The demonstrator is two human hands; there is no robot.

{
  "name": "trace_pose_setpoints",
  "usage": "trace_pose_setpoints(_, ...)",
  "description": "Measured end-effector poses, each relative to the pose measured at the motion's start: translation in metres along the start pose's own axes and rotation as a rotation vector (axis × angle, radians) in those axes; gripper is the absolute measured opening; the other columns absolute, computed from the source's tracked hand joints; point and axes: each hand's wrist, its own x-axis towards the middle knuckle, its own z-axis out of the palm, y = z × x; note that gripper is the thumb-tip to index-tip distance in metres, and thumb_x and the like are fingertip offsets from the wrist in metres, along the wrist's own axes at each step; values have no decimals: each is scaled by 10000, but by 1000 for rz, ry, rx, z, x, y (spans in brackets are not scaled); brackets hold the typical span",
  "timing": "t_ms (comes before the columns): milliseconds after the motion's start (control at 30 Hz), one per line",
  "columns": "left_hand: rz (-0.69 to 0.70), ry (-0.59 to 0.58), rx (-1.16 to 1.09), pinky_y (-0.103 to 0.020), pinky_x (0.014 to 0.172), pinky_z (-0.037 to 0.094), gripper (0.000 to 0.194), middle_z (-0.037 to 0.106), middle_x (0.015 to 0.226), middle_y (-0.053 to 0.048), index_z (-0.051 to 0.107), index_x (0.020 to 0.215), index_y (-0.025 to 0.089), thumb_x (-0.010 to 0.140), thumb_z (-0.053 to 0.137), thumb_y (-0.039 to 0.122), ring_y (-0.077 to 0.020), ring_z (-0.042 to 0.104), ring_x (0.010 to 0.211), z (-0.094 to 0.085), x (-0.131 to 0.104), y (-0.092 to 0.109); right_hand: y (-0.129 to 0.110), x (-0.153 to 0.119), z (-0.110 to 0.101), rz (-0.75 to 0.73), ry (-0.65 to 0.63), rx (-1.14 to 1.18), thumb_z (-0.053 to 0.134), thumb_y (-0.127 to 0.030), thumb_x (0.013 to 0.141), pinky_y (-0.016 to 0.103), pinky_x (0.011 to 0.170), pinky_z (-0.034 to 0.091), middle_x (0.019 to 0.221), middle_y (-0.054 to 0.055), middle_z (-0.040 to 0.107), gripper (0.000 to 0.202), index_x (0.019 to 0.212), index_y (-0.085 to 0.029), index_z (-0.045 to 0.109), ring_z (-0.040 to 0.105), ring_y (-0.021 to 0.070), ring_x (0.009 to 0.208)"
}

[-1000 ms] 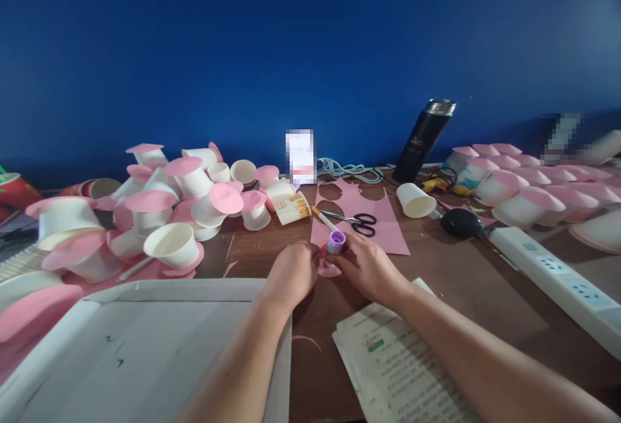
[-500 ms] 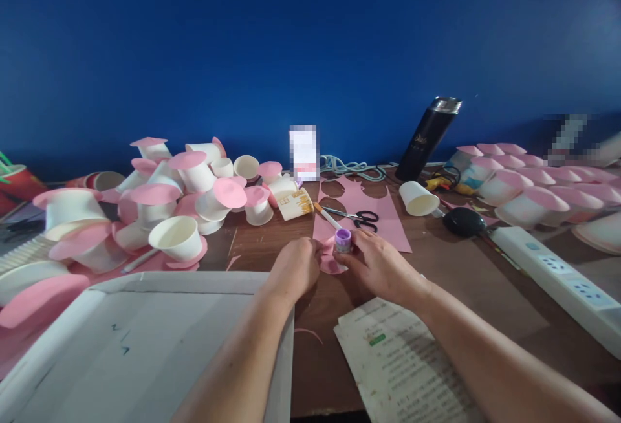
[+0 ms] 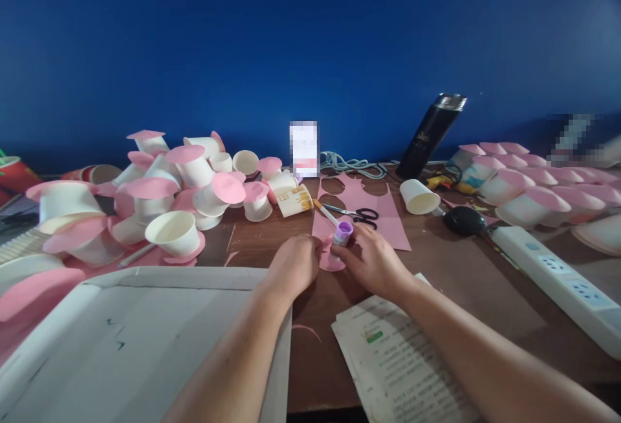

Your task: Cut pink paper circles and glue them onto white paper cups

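Purple-rimmed tube (image 3: 342,233) is pinched by the right hand (image 3: 376,259), pink paper (image 3: 330,264) by the left hand (image 3: 297,264).

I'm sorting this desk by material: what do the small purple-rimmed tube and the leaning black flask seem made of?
Small purple-rimmed tube: probably smooth plastic, judging by the even, bright purple rim.
Leaning black flask: likely coated metal, since its top gleams silver above a dark satin body.

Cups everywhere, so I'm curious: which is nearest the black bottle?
The plain white paper cup lying right of the scissors; no other lies so near the bottle.
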Motion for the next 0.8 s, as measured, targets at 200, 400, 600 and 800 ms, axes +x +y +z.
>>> trace_pose_setpoints(200,-15,-28,6,-265,783,444,270,724,925,-132,718,937,191,870,459,222,-215,658,934,-2,-1,2,-7,4,4,-60,-75,-173,534,-317,883,338,759,399,940,97,623,140,897,-178,548,553,237,875)
trace_pose_setpoints(400,23,9,-19,-263,771,441,268,727,939,-122,715,945,191,861,464,237,-209,663,906,1,0,0,-10,0,-7,-53,-127,-201,553,-293,868,328,761,407,951,101,613,115,875,-178,548,558,234,883)
trace_pose_setpoints(600,13,24,27,-276,754,443,289,725,938,-127,712,913,194,876,430,248,-220,664,898,4,1,-3,-1,-3,-11,14,10,-105,571,-344,858,288,661,394,832,59,616,166,831,-187,524,575,204,777)
trace_pose_setpoints(800,35,31,44,-274,698,438,256,723,846,-99,704,831,203,855,449,208,-211,663,802,5,2,-6,-3,1,0,-13,41,-40,558,-353,872,300,726,402,843,56,623,168,847,-188,543,571,204,807)
